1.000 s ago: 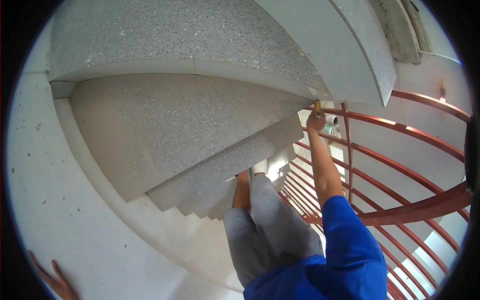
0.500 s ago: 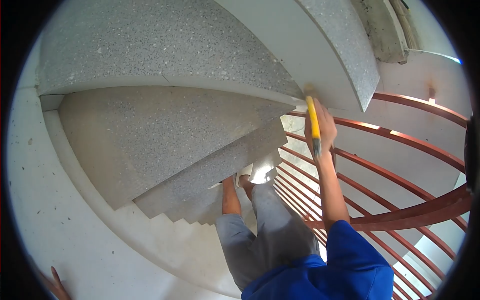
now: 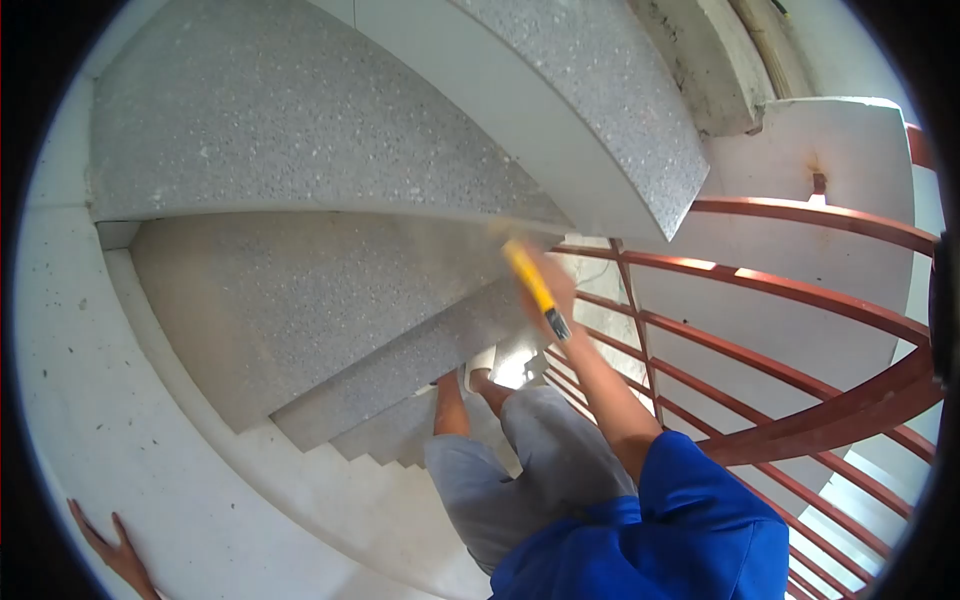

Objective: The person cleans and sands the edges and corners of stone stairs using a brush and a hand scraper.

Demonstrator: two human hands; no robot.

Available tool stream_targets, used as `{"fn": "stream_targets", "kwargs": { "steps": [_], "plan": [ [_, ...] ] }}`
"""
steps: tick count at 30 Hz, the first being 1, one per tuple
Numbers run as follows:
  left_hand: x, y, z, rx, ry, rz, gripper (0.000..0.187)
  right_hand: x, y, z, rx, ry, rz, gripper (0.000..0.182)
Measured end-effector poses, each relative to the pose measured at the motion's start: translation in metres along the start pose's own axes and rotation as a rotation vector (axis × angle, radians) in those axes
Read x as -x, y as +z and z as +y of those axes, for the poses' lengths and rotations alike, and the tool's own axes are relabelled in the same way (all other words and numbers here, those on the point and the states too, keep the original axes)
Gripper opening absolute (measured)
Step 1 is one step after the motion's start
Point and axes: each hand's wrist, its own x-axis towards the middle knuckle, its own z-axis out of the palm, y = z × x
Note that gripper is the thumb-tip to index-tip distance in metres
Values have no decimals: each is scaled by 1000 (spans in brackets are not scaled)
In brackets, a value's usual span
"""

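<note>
Your right hand [image 3: 556, 284] was closed around the yellow-handled brush [image 3: 530, 275], though blur hid which fingers pinched it. The brush was over the narrow end of the speckled step [image 3: 330, 290], just left of the red railing [image 3: 790, 283], its dark butt end angled back toward your forearm. Well to the railing's left, your left hand [image 3: 122, 562] was spread, seemingly flat, on the white wall [image 3: 95, 400]. Of the 2 hands, only the right held anything. The brush looked light and sturdy, with a stiff, smooth handle that could have slipped if dusty and a tip probably softer; mid-handle was the best place to hold it. No brand, label or writing was readable.
</note>
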Motion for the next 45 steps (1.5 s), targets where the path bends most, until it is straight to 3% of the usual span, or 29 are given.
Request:
{"fn": "stream_targets", "kwargs": {
  "steps": [1,4,5,6,7,8,9,10,13,16,17,19,22,24,27,31,33,34,35,36,38,41,45],
  "plan": [
    [2,0,0,-18,0,3,67,0,-3,-17,-137,-97,-54,31],
    [1,0,1,-15,15,29,70,-35,-51,-78,-376,-10,-117,33],
    [0,-1,2,-10,-6,23,71,-47,-64,-74,-291,-54,69,37],
    [0,-2,3,-1,-31,25,72,-91,-106,-85,-118,-48,115,47],
    [-1,-1,5,15,-62,38,73,-117,-128,-86,-333,246,95,47],
    [0,-1,5,13,-27,51,78,-146,-155,-82,-253,317,126,47],
    [0,-3,8,11,-29,54,79,-167,-165,-56,-169,200,161,46],
    [0,-5,11,4,-28,55,80,-186,-182,-43,19,247,77,46],
    [0,-12,14,-3,-37,55,86,-224,-194,9,100,268,-173,38],
    [2,-9,8,-14,-20,78,90,-250,-189,62,-232,233,-408,30],
    [0,-16,19,2,-46,67,89,-256,-188,74,-189,213,-416,28],
    [-2,-21,24,-16,-97,32,89,-279,-198,49,182,378,-550,38],
    [-5,-26,29,-17,-92,23,87,-293,-155,28,288,24,-42,48],
    [-6,-27,36,-21,-103,13,86,-316,-115,3,35,-95,-129,60],
    [-6,-28,38,-27,-115,8,85,-353,-54,-14,24,-332,-122,66],
    [-11,-19,46,-204,-104,47,80,-361,-20,-17,206,-325,-78,68],
    [-27,17,88,-414,-172,204,70,-358,-16,-11,152,-276,-78,66],
    [-44,40,128,-237,-93,378,61,-357,-16,-10,155,-263,-88,66],
    [-58,77,160,-5,-86,424,58,-358,-16,-10,158,-257,-92,65],
    [-71,112,193,258,-198,251,56,-360,-15,-12,164,-254,-94,64],
    [-111,179,252,474,-311,3,61,-362,-15,-13,159,-252,-107,64],
    [-166,317,273,796,-614,-108,83,-363,-17,-20,162,-236,-136,63],
    [-238,401,270,1070,-1114,-82,96,-367,-16,-22,179,-225,-167,64]
  ]
}}
